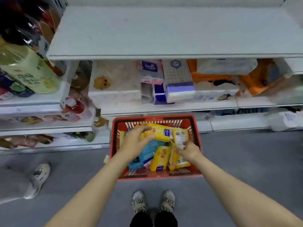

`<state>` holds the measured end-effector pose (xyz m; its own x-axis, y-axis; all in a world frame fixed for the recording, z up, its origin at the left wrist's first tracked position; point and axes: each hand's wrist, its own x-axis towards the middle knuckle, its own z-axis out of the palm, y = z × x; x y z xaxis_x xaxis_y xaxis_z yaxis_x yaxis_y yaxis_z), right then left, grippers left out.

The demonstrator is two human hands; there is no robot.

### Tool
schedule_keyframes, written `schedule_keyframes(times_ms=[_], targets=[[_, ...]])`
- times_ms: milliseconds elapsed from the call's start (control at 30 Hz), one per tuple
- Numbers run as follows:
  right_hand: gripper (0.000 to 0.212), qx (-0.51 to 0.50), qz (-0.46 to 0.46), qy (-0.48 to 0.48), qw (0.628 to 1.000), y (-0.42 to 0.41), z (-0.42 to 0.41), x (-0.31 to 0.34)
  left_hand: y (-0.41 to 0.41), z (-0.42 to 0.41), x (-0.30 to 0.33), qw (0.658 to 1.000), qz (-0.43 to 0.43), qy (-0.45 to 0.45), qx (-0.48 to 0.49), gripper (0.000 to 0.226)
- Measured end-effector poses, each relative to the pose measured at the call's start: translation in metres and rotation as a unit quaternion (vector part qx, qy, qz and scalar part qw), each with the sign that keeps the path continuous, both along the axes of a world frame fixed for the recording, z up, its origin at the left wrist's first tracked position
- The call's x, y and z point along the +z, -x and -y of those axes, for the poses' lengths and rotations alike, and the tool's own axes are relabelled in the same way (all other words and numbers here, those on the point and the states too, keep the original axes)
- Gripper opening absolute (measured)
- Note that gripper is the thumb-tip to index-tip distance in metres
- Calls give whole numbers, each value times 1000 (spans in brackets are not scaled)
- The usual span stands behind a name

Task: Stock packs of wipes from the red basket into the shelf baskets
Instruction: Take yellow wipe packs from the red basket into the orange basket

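Hands [136, 143] [188, 150] gripping glossy yellow flat packs [158, 131] in slatted red basket [197, 141]

I see a white shelf [164, 33] above boxed tissues [177, 89], an orange pack [255, 81] to their right, bottles [29, 69] at left, grey floor [246, 161], leopard-print shoes [154, 202] and a white shoe [39, 179].

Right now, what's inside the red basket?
The red basket holds several yellow packs and a blue pack. The left hand grips one yellow pack; the right hand pinches another. Anything beneath them is covered.
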<state>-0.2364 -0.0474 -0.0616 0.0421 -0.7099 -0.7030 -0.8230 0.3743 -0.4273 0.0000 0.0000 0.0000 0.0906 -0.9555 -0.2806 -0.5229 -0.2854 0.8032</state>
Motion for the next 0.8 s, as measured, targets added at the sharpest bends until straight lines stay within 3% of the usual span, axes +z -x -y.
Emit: schedule_keyframes(times_ms=[67, 233, 433, 567, 633, 733, 800], targets=[[64, -48, -16, -23, 998, 1, -7, -22, 12, -3, -28, 998, -6, -63, -21, 42], [30, -62, -3, -48, 997, -9, -17, -75, 34, -10, -93, 988, -17, -154, -22, 49], [44, -81, -57, -29, 995, -5, -17, -103, 56, -5, -137, 978, -23, -209, -1, 60], [46, -113, -42, -5, 993, 6, -10, -113, 66, -2, -161, 973, -10, -225, 42, 62], [38, -112, -29, 10, 993, 5, -10, -117, 70, 1, -169, 971, 6, -231, 62, 55], [17, -90, -28, 43, 995, 4, -12, -113, 70, 3, -170, 969, 52, -240, 33, 23], [12, -123, -1, 57, 991, 8, -12, -107, 64, 1, -168, 967, 23, -243, 67, 23]])
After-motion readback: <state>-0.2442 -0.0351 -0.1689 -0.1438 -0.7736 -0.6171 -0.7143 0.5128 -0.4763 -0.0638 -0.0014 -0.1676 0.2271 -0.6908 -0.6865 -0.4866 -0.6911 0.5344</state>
